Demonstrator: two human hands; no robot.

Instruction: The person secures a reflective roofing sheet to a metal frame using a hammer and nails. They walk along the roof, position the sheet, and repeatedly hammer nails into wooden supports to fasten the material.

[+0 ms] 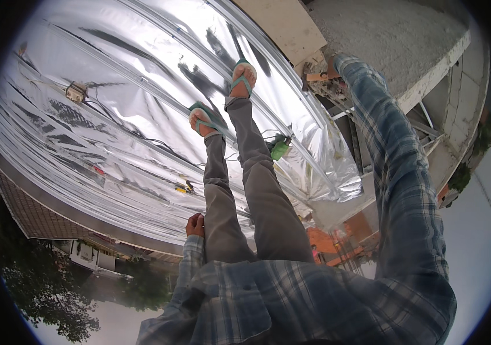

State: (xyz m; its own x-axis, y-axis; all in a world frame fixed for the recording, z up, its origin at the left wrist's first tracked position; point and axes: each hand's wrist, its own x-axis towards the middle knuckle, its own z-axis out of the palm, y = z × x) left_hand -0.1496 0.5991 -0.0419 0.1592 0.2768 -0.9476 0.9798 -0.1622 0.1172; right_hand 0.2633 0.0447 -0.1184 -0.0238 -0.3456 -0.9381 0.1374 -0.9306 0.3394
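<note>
My left hand (195, 225) hangs beside my left leg with its fingers curled in, and I see nothing in them. Stretched far forward, my right hand (332, 68) is at the broken corner of a concrete ledge (395, 43), next to a chunk of brick (316, 76). The sleeve covers much of that hand and its fingers are hidden. My feet, in green flip-flops (243, 80), stand on the metal battens (159, 95) over shiny silver foil sheeting (124, 34).
A green tool (280, 148) with a dark cable lies right of my legs. On the left are a socket box (76, 92) with cords, a yellow-and-black tool (185, 187) and a small red item (98, 170). The roof edge (84, 214) drops off beyond, towards trees (55, 287).
</note>
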